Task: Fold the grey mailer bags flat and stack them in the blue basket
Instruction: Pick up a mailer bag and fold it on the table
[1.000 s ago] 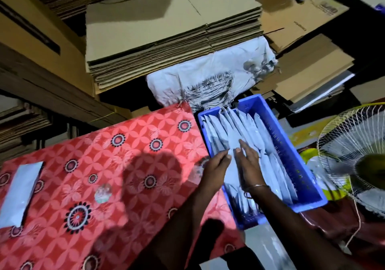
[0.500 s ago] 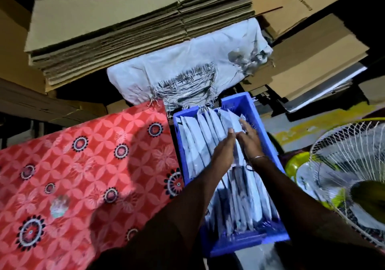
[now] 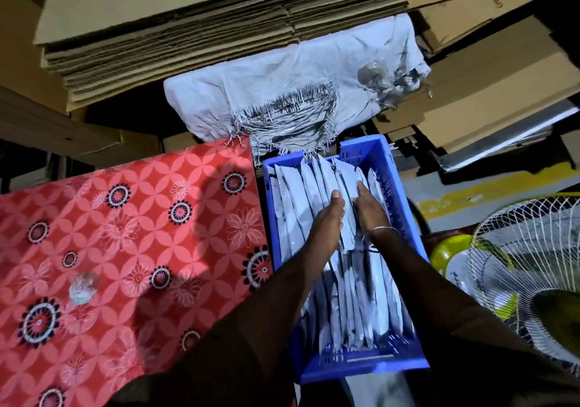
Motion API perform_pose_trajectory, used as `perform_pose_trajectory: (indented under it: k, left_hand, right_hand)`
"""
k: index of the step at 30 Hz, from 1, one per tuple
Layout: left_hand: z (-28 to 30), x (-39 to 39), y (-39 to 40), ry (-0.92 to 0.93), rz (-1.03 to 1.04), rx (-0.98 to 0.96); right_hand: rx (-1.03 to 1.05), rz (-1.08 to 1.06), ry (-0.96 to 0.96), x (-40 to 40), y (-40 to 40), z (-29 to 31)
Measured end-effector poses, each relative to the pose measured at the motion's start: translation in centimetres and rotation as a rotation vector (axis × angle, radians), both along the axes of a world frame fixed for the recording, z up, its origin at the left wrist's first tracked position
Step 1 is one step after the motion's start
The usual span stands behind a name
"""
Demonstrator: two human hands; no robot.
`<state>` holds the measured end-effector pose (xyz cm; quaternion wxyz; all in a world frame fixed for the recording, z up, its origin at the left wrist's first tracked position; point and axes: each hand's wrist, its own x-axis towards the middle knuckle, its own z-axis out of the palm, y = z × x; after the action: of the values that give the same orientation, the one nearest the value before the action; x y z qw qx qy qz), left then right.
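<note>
Both hands reach into the blue basket (image 3: 381,363): the left hand (image 3: 328,218) and right hand (image 3: 370,206) lie with straight fingers pressing among the grey mailer bags (image 3: 361,300) that stand on edge in rows, gripping none. Left of the basket lies a red patterned cloth (image 3: 125,249); beyond it sit a torn white sack (image 3: 282,92) and stacked flat cardboard (image 3: 188,30).

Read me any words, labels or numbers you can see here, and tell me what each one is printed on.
One dark printed word on the flattened cardboard box at the top right, turned sideways: too blurred to read for certain.
Grey mailer bags, blue basket, red floral cloth, white sack, fan: no readable text.
</note>
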<state>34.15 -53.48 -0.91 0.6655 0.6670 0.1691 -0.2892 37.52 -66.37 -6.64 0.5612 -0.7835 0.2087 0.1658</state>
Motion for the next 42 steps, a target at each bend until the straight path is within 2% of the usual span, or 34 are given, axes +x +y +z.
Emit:
perform_pose_trajectory:
  k: [5, 10, 14, 18, 23, 27, 33, 35, 39, 41, 42]
  left_hand:
    - [3.7, -1.2, 2.6, 0.005, 0.04, -0.033]
    - [5.1, -5.0, 9.1, -0.012, 0.136, -0.049]
    - [3.5, -8.9, 17.0, -0.017, 0.347, 0.057]
    - [5.4, -13.2, 25.0, -0.003, 0.694, 0.013]
    - [5.7, -18.6, 34.9, -0.044, 0.769, 0.086]
    - [2.3, -21.4, 44.0, -0.012, 0.836, 0.242]
    - [4.3, -21.4, 58.5, -0.148, 0.771, 0.523]
    - [2.9, -20.6, 64.0, -0.172, 0.729, 0.735]
    - [1.1, -18.5, 72.9, -0.246, 0.462, 1.414]
    - [0.7, -17.2, 75.8, -0.211, 0.387, 1.522]
    - [0.3, -16.6, 77.0, -0.172, 0.374, 1.509]
  right_hand:
    - [-0.069, -0.022, -0.169, -0.2, 1.6, 4.6]
    - [0.031, -0.004, -0.264, -2.6, 7.2, 9.3]
    - [0.105, 0.166, -0.341, -4.3, 13.8, 12.0]
    - [0.113, 0.434, -0.366, -6.1, 21.7, 13.7]
    - [0.006, 0.68, -0.403, -8.5, 31.9, 14.0]
    - [-0.026, 0.854, -0.388, -10.1, 41.5, 14.0]
    - [-0.167, 1.062, -0.466, -10.2, 56.8, 11.4]
    - [-0.309, 1.117, -0.562, -9.2, 62.2, 10.1]
    - [-0.646, 1.104, -0.759, -6.5, 72.3, 9.5]
    - [-0.733, 1.179, -0.821, -4.7, 77.1, 9.2]
    - [-0.763, 1.243, -0.836, -3.7, 79.3, 8.7]
